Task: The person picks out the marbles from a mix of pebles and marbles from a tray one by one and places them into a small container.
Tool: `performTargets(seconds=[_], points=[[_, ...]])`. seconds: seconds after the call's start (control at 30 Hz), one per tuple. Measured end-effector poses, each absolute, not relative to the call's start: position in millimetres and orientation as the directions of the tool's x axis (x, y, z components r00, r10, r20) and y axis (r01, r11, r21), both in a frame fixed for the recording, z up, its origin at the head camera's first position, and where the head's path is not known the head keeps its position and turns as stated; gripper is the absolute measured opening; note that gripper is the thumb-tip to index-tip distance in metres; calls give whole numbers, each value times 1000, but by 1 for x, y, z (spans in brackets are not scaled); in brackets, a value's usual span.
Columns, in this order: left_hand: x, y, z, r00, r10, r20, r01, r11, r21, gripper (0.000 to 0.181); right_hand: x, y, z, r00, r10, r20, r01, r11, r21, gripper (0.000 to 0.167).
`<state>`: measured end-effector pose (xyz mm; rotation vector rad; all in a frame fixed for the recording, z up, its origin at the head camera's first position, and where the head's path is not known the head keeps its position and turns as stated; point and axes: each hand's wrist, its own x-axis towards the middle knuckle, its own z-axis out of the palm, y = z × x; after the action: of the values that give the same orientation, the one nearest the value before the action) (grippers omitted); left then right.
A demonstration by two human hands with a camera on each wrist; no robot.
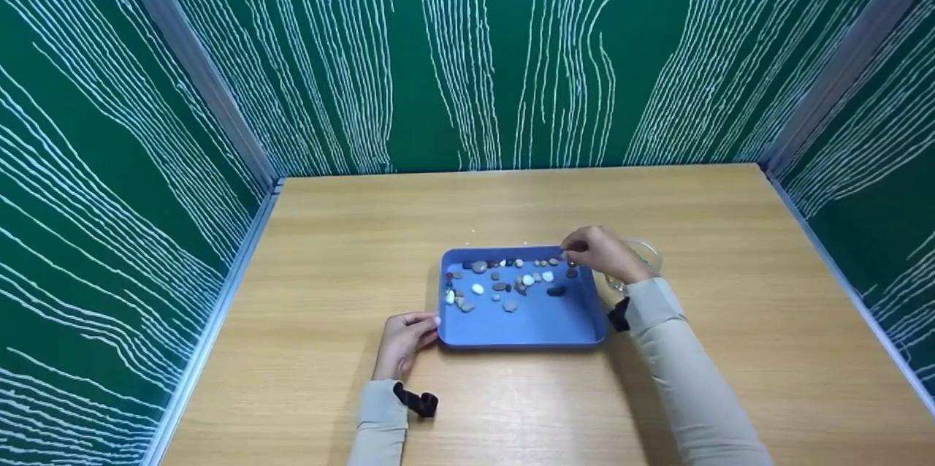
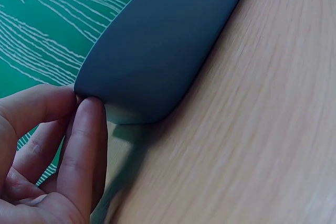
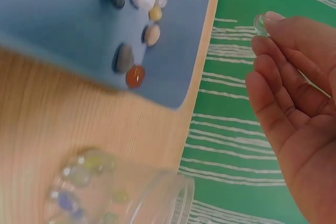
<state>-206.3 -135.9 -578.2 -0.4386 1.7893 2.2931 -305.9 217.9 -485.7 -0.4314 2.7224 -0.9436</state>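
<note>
A blue tray point(image 1: 551, 323) lies on the table with pebbles of several colours spread over its far and left parts. At its near left corner, my left hand point(image 1: 407, 338) pinches the wall between thumb and fingers, also seen in the left wrist view. My right hand point(image 1: 603, 250) is over the tray's far right corner. Between thumb and forefinger it pinches a small clear glass piece point(image 3: 259, 26), shown in the right wrist view. Below that hand lie a reddish-brown stone point(image 3: 135, 76) and a grey pebble point(image 3: 124, 59) in the tray.
Right of the tray stands a clear jar point(image 3: 181, 192) holding coloured glass pieces, partly hidden by the right hand in the head view. A few tiny pale bits point(image 1: 472, 231) lie on the wooden table point(image 1: 329, 254) behind the tray. Green walls with white lines point(image 1: 453, 57) enclose the table.
</note>
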Motion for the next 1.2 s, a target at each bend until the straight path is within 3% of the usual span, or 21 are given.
performTargets(seconds=[0.7,1.2], points=[[-204,-135,-579,-936,-33,-351,-331,-267,905,34,-294,272,-478,-950,-270,-154,-115,767,-632,21],[-207,-136,-581,-938,-28,-347,-327,-265,907,29,-287,299,-480,-960,-271,-71,-167,758,-630,21]])
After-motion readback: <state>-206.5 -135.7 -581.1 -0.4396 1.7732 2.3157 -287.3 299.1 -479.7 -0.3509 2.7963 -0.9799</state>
